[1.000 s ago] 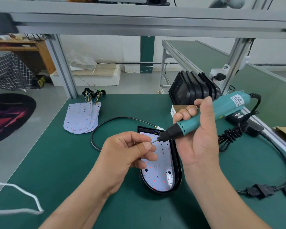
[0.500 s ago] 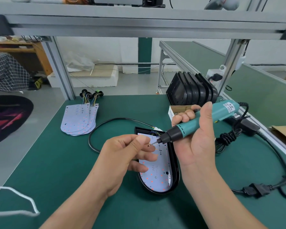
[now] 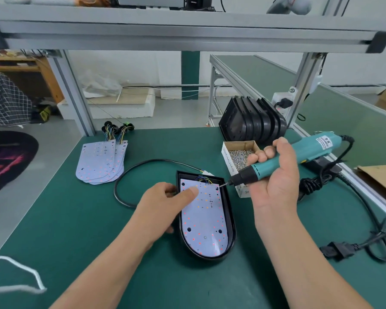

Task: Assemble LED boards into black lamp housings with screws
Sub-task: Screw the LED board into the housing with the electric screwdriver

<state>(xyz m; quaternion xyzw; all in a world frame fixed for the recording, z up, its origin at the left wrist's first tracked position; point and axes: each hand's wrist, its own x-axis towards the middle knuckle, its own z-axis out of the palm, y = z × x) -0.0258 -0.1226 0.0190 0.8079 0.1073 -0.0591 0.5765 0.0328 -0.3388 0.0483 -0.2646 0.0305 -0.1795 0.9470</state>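
**Board seated in housing, corner screw to be driven**

The LED board (image 3: 204, 217) lies flat inside the black housing (image 3: 231, 221), which rests at the middle of the green table (image 3: 76, 219). The board is judged thin, light and easily scratched or flexed, so it is best pressed at bare spots or taken by its edges. The housing looks stiff and may slide on the mat. It is steadied by the left hand (image 3: 163, 206), the thumb laid on the board and the fingers bent over the left wall. The screwdriver (image 3: 288, 157) is gripped in the right hand (image 3: 276, 175), its tip brought to the board's upper right corner. Whether a screw sits on the tip cannot be told. A box of screws (image 3: 239, 152) stands just beside the housing, with stacked housings (image 3: 252, 123) behind it. Spare boards (image 3: 100, 161) are fanned at the far left. A workshop floor is seen beyond.
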